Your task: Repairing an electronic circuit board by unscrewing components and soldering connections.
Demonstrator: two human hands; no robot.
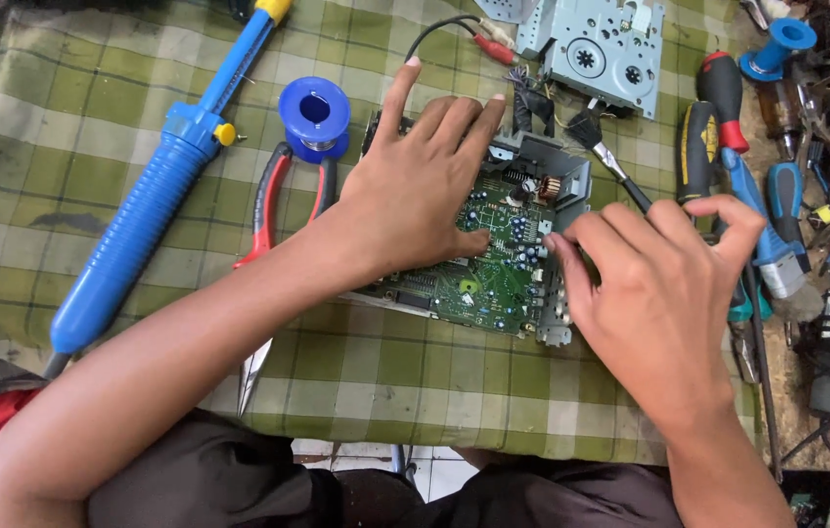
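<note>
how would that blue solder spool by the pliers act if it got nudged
The blue solder spool stands on one flat flange on the checked cloth, so it would probably slide or tip rather than roll. Once on its side, its round flanges would likely let it roll. It looks small, probably dense for its size.

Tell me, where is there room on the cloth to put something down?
Bare checked cloth lies left of the blue desoldering pump, and along the near edge below the circuit board. The right side is crowded with screwdrivers; both hands cover the board.
</note>
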